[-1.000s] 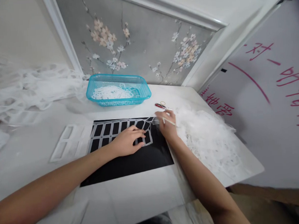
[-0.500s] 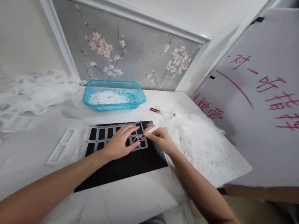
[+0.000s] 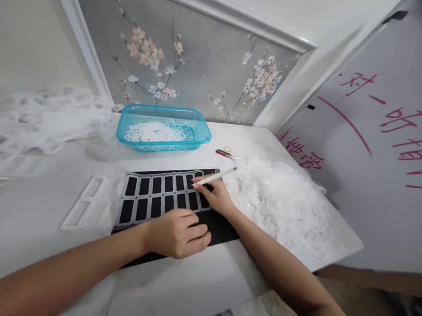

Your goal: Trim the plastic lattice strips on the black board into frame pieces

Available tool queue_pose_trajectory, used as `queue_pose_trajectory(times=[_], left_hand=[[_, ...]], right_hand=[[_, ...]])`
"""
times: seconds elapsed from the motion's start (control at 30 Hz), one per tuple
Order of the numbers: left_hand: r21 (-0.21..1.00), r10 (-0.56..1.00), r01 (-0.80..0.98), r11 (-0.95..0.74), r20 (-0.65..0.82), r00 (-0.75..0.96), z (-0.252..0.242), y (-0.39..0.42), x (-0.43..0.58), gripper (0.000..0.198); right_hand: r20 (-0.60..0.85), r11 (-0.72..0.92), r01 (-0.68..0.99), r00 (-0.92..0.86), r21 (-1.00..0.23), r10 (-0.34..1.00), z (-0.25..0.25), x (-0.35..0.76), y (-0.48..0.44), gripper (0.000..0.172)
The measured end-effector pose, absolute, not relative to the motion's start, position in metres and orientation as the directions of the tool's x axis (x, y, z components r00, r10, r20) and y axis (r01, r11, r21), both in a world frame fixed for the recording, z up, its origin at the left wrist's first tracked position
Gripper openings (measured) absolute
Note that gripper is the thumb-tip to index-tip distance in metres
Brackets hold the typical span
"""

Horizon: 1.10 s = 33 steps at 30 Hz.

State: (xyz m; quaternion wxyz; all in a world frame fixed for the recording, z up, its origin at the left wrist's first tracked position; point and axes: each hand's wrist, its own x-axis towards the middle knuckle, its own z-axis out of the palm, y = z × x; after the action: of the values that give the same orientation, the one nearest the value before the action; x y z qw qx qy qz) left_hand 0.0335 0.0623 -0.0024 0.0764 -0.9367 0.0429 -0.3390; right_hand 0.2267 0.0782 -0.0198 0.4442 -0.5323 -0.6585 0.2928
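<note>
On a black mat lies a translucent frame sheet with two rows of rectangular openings. My right hand pinches a slim white pen-like tool over the right end of the sheet. Its dark end points to the upper right; the working tip is too small to make out. Nearer to me, my left hand is closed, with its fingers curled down above the front part of the mat. Whatever those fingers hold, if anything, is hidden.
Behind the mat stands a blue plastic basket with thin white strips inside. A red-handled small tool lies right of it. Translucent scraps are heaped at right, more frame sheets at left. A whiteboard borders the table.
My left hand has drawn back toward me from the sheet and its spread fingers have curled in. My right hand has shifted slightly left with the pen-like tool. The view has tilted slightly.
</note>
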Motion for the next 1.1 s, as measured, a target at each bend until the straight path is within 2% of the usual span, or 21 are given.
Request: queue_pose_trajectory(times=[0.07,0.2,0.33,0.73,1.1], left_hand=[[-0.203,-0.073,0.066,-0.977,0.606,0.792,-0.002,0.056,0.035,0.01],[-0.196,0.196,0.34,-0.92,0.522,0.83,-0.013,0.053,0.039,0.018],[-0.203,0.282,0.411,-0.889,0.464,0.84,-0.02,0.055,0.041,0.012],[-0.168,0.324,0.434,-0.885,0.446,0.834,-0.016,0.059,0.041,0.006],[-0.151,0.331,0.433,-0.889,0.442,0.834,-0.017,0.06,0.042,0.01]], right_hand=[[0.273,0.271,0.452,-0.063,-0.85,0.96,-0.024,0.227,0.08,0.014],[0.274,0.281,0.451,-0.082,-0.847,0.958,-0.025,0.231,0.079,0.009],[0.262,0.277,0.459,-0.097,-0.844,0.96,-0.023,0.233,0.079,0.008],[0.263,0.273,0.496,-0.091,-0.825,0.961,-0.022,0.232,0.077,0.007],[0.25,0.262,0.52,-0.095,-0.813,0.964,-0.021,0.231,0.077,0.011]])
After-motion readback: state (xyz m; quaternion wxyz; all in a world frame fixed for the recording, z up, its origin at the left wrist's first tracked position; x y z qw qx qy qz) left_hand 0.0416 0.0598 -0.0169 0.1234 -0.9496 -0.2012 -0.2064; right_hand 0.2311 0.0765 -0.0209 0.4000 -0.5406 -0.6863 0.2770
